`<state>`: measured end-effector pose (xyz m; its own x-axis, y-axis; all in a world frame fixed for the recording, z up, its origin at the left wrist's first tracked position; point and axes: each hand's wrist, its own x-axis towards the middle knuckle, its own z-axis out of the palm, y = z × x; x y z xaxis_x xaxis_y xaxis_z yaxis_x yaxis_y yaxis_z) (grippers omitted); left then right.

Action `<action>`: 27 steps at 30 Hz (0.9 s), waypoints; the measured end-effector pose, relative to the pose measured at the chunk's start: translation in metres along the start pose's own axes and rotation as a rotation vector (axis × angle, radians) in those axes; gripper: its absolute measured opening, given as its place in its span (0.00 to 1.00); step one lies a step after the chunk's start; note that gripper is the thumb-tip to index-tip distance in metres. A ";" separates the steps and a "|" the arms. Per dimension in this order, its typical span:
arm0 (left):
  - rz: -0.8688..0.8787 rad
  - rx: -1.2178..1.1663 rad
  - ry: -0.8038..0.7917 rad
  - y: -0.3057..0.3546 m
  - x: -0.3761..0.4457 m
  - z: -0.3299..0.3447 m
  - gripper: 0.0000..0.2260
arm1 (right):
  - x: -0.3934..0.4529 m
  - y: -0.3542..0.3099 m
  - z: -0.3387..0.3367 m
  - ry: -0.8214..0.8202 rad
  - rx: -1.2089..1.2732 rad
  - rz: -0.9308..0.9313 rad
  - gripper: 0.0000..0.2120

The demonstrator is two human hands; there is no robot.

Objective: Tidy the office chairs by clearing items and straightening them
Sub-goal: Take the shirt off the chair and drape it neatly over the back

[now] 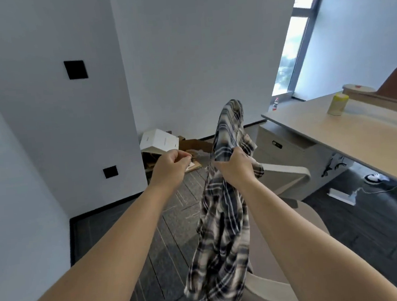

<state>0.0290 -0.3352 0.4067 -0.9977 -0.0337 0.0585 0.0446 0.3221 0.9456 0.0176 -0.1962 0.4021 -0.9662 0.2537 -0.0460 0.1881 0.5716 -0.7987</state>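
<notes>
We grip the plaid shirt [219, 223] in our right hand [236, 167], fingers curled round its bunched cloth; it hangs above the beige chair [292, 219]. Our left hand [171, 167] seems to pinch something small, perhaps nothing. The desk [359, 134] stands right.

Shirt [222, 220], centre of frame: soft woven cloth, plaid, matt, limp folds. Chair [294, 214], lower right: beige seat looks like matt fabric; pale armrest smooth, likely plastic. Desk [359, 136], right: light wood-look top, smooth, low sheen. Floor [175, 224], lower centre: dark carpet tiles, rough, matt. Walls [184, 55], upper frame: white paint, smooth, matt. Boxes [160, 141], centre by wall: cardboard, white one smooth, brown ones dull.
</notes>
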 end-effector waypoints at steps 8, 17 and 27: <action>0.032 0.051 -0.074 -0.009 0.025 0.011 0.04 | -0.001 0.011 -0.015 -0.034 -0.016 0.016 0.14; 0.120 0.125 -0.106 0.010 0.024 0.036 0.08 | -0.036 0.038 -0.084 -0.318 -0.025 0.058 0.12; 0.432 0.500 -0.232 0.027 0.027 0.064 0.28 | -0.041 0.024 -0.082 0.051 -0.594 -0.030 0.21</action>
<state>-0.0003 -0.2671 0.4133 -0.8834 0.3805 0.2736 0.4666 0.6595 0.5893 0.0762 -0.1289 0.4342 -0.9658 0.2592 0.0122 0.2412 0.9141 -0.3260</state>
